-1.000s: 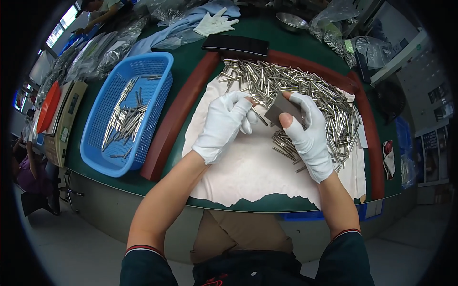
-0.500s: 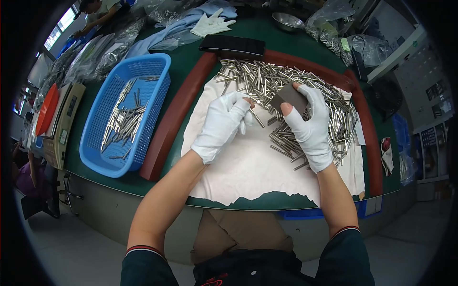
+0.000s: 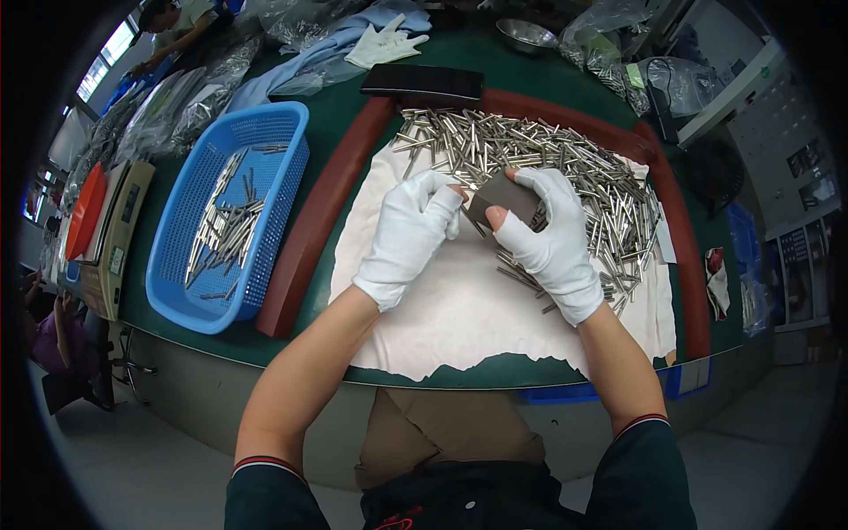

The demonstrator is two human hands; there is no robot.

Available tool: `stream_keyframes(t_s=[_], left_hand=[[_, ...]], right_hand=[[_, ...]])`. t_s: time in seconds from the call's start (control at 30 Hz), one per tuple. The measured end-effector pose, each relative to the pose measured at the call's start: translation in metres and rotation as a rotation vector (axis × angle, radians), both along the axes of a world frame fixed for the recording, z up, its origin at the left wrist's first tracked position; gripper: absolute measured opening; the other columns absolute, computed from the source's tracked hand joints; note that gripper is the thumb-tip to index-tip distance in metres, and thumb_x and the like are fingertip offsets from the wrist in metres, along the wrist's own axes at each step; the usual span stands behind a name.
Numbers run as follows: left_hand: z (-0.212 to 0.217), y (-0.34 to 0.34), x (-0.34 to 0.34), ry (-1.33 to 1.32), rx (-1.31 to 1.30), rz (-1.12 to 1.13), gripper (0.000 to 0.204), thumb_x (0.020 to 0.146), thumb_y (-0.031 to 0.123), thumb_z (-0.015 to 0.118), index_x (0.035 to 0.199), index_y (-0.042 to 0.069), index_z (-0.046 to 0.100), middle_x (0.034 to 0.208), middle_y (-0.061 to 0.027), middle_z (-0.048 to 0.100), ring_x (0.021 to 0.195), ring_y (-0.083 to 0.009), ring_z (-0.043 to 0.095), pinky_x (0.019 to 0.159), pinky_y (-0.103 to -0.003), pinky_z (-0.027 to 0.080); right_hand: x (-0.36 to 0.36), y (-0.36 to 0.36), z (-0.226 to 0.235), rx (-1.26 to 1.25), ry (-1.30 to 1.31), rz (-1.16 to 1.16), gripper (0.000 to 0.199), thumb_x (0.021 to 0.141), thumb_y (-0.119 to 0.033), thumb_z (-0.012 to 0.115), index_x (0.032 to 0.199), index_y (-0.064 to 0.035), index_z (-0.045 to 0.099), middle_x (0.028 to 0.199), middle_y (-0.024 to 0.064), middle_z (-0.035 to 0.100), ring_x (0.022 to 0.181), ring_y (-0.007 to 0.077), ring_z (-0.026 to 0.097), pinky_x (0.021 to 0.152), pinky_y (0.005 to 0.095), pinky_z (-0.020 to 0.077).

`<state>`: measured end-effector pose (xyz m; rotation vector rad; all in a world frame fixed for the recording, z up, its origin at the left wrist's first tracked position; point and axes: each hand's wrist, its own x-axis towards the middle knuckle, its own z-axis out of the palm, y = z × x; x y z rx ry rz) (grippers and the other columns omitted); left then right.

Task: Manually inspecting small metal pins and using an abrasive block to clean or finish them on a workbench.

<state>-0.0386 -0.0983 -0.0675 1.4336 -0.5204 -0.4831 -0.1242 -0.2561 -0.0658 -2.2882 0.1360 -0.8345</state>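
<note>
My left hand [image 3: 409, 231], in a white glove with bare fingertips, is closed on a thin metal pin [image 3: 473, 224] that mostly hides behind the fingers and the block. My right hand [image 3: 549, 234], gloved the same way, grips a dark grey-brown rectangular block [image 3: 503, 201] between thumb and fingers. The block's left end meets or overlaps the pin beside my left fingertips; whether they touch I cannot tell. Beyond and to the right of my hands lies a large heap of loose metal pins [image 3: 565, 146] on a pale cloth [image 3: 442, 322].
Dark red padded bars [image 3: 322, 225] frame the cloth on three sides. A blue plastic basket [image 3: 163, 296] with more pins stands left, beside a scale [image 3: 128, 230]. A black phone-like slab [image 3: 422, 82], a white glove [image 3: 387, 42] and a metal bowl [image 3: 526, 35] lie at the back.
My right hand has brought the block leftward, up to the pin in my left hand. The left hand has barely moved and keeps its hold.
</note>
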Motion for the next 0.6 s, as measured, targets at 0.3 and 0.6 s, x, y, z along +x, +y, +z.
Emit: stream_keyframes(t_s=[0.3,0.6], left_hand=[[0.004,0.001,-0.001,0.001,0.071,0.01,0.022,0.097,0.021,0.054,0.083,0.004,0.059,0.06,0.0022,0.052,0.054,-0.0046,0.046,0.052,-0.021,0.036],[0.01,-0.002,-0.008,0.13,0.02,0.038,0.023,0.098,0.021,0.052,0.084,0.004,0.06,0.058,0.0027,0.05,0.052,-0.0051,0.041,0.05,-0.022,0.033]], right_hand=[[-0.002,-0.004,0.003,0.029,-0.008,-0.067,0.048,0.066,-0.037,0.077,0.096,-0.0008,0.064,0.091,0.0126,0.061,0.087,0.0277,0.059,0.078,0.0372,0.0479],[-0.004,0.0,0.006,0.185,0.006,0.043,0.052,0.066,-0.041,0.076,0.096,0.0,0.065,0.089,0.0132,0.061,0.083,0.0263,0.06,0.076,0.0355,0.0484]])
